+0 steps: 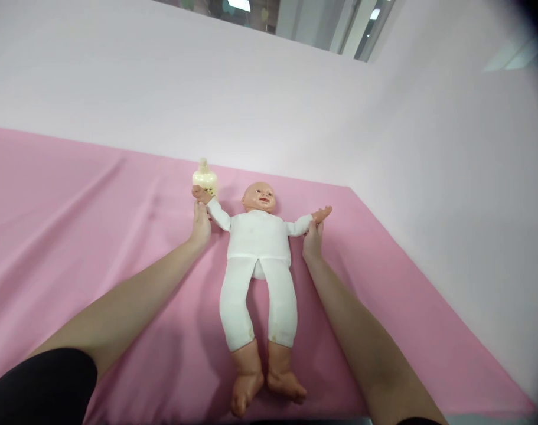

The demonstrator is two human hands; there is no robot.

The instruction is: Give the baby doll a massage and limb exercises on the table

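A baby doll [258,239] in a white top and white trousers lies on its back, feet toward me and arms spread wide. My left hand [201,225] is closed at the doll's wrist on the left side, just below its small hand. On the other side my right hand [313,239] grips the doll's other forearm near the wrist. My fingers are partly hidden behind the doll's sleeves. Behind the doll's left-side hand stands a pale yellow bottle [204,177] with a nipple-shaped top, its lower part covered.
Pink sheeting [95,236] with several creases covers the surface under the doll. A white wall [171,88] rises along the back and another along the right. A window [313,23] is set high in the back wall.
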